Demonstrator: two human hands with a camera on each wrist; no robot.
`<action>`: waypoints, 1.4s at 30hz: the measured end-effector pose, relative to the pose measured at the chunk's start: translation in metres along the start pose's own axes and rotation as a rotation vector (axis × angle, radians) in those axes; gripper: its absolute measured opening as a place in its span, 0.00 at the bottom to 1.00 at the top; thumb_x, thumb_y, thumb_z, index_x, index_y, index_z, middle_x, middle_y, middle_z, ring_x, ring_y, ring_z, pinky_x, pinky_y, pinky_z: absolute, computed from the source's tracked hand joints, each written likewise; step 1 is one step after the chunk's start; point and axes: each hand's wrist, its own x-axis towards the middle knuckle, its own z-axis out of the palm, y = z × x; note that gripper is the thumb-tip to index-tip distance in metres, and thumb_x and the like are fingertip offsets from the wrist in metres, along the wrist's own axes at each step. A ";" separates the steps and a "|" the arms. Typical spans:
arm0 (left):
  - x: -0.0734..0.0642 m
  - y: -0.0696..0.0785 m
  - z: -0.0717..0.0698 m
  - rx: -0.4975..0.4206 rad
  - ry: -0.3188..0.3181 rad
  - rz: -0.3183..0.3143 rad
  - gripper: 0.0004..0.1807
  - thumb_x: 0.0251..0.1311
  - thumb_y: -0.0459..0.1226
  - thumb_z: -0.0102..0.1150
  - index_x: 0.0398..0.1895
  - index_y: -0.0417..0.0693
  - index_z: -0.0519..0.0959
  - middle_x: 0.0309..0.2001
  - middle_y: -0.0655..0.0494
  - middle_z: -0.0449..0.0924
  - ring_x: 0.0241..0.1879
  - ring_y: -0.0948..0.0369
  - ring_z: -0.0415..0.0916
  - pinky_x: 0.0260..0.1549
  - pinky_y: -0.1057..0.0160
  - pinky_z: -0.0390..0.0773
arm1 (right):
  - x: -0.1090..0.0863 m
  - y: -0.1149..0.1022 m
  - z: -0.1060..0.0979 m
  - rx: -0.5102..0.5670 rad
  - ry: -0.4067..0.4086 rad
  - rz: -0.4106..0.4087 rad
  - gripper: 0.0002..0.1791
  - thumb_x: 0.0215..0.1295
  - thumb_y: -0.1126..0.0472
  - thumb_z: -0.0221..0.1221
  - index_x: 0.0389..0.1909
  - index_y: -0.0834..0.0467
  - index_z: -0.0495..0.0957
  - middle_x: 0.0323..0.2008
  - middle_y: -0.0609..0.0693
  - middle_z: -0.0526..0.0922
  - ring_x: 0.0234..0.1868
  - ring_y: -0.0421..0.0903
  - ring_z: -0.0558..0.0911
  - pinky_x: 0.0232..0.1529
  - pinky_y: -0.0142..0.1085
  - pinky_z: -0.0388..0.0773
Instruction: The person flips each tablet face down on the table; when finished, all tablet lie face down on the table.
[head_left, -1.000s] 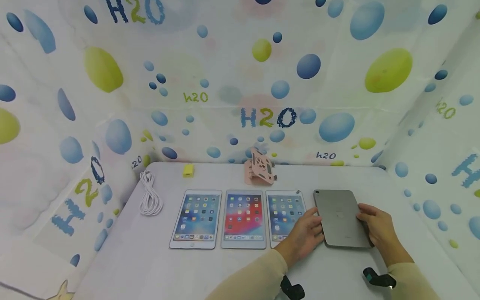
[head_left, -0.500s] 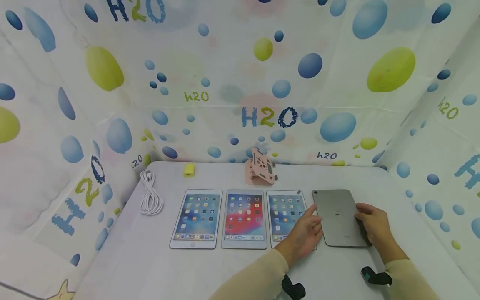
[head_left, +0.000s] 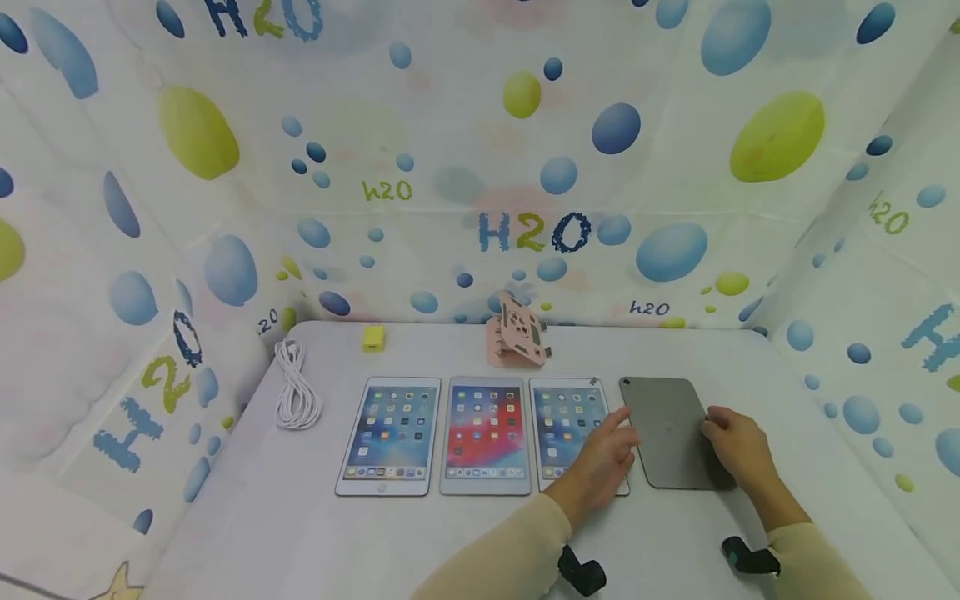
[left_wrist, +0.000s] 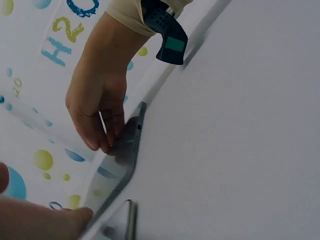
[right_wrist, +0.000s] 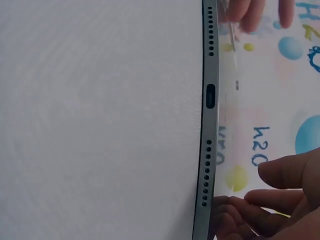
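A grey tablet (head_left: pixel 675 437) lies back side up at the right end of a row of tablets. Along its left edge sits my left hand (head_left: pixel 600 462), fingers loosely extended and fingertips right at the rim, the forearm reaching over the front of a white tablet (head_left: pixel 566 425). My right hand (head_left: pixel 741 443) touches the opposite edge with its fingertips. From the right wrist, the grey tablet's port and speaker-hole edge (right_wrist: pixel 211 120) shows, and the right thumb stands apart from the glossy back. The left wrist view catches the right hand (left_wrist: pixel 97 102) with fingers hanging down onto the tablet's side.
Two more lit tablets, one with a blue screen (head_left: pixel 390 433) and one with a red-blue screen (head_left: pixel 485 433), lie to the left. Behind the row are a pink folding stand (head_left: pixel 519 332) and a yellow charger block (head_left: pixel 373 338). A coiled white cable (head_left: pixel 297 387) lies at far left.
The grey tablet has slid slightly left, nearer the white tablet beside it, with the right hand following along its edge. The left hand has stayed almost in place.
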 end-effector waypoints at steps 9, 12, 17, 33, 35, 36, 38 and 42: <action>-0.023 0.057 -0.015 0.431 0.319 0.059 0.31 0.58 0.32 0.55 0.69 0.47 0.73 0.72 0.46 0.69 0.73 0.43 0.63 0.71 0.40 0.62 | -0.008 -0.015 -0.003 -0.043 -0.007 -0.066 0.33 0.79 0.56 0.43 0.75 0.73 0.53 0.69 0.79 0.61 0.66 0.78 0.66 0.60 0.69 0.69; -0.032 0.070 -0.032 0.497 0.362 0.025 0.34 0.58 0.31 0.54 0.71 0.46 0.71 0.74 0.46 0.67 0.74 0.42 0.61 0.71 0.40 0.62 | -0.019 -0.027 0.002 0.023 -0.011 -0.114 0.34 0.80 0.54 0.44 0.77 0.70 0.52 0.71 0.76 0.61 0.67 0.75 0.66 0.59 0.69 0.70; -0.043 0.082 -0.054 0.505 0.386 0.002 0.35 0.59 0.32 0.54 0.73 0.42 0.68 0.74 0.42 0.64 0.74 0.40 0.59 0.72 0.40 0.61 | -0.034 -0.050 0.019 0.300 -0.068 -0.190 0.32 0.81 0.54 0.47 0.77 0.67 0.54 0.71 0.71 0.65 0.68 0.67 0.70 0.60 0.50 0.78; -0.052 0.078 -0.066 0.393 0.352 -0.059 0.36 0.62 0.31 0.51 0.76 0.35 0.60 0.77 0.35 0.54 0.74 0.35 0.56 0.73 0.40 0.59 | -0.036 -0.077 0.055 0.707 -0.366 -0.052 0.39 0.77 0.59 0.53 0.81 0.60 0.44 0.75 0.71 0.58 0.72 0.67 0.64 0.67 0.61 0.70; -0.051 0.077 -0.066 0.397 0.354 -0.069 0.36 0.63 0.31 0.51 0.76 0.36 0.60 0.77 0.35 0.54 0.74 0.36 0.55 0.72 0.40 0.59 | -0.035 -0.078 0.056 0.700 -0.370 -0.042 0.39 0.78 0.57 0.53 0.80 0.60 0.45 0.74 0.70 0.59 0.72 0.66 0.65 0.67 0.60 0.70; -0.050 0.076 -0.066 0.399 0.355 -0.071 0.36 0.63 0.31 0.52 0.77 0.36 0.60 0.77 0.35 0.54 0.74 0.35 0.55 0.72 0.40 0.59 | -0.034 -0.078 0.057 0.700 -0.369 -0.032 0.38 0.78 0.57 0.53 0.80 0.60 0.46 0.74 0.69 0.60 0.71 0.66 0.66 0.67 0.60 0.69; -0.050 0.075 -0.066 0.407 0.355 -0.072 0.37 0.63 0.32 0.52 0.77 0.36 0.60 0.77 0.35 0.54 0.75 0.36 0.55 0.73 0.40 0.59 | -0.034 -0.079 0.058 0.700 -0.369 -0.021 0.38 0.78 0.56 0.53 0.80 0.60 0.46 0.73 0.69 0.61 0.71 0.66 0.66 0.68 0.60 0.69; -0.052 0.075 -0.067 0.409 0.351 -0.081 0.37 0.63 0.33 0.54 0.77 0.37 0.60 0.77 0.36 0.55 0.74 0.34 0.55 0.73 0.40 0.58 | -0.036 -0.080 0.059 0.708 -0.367 0.000 0.38 0.78 0.56 0.52 0.80 0.59 0.46 0.72 0.69 0.62 0.72 0.66 0.66 0.68 0.60 0.69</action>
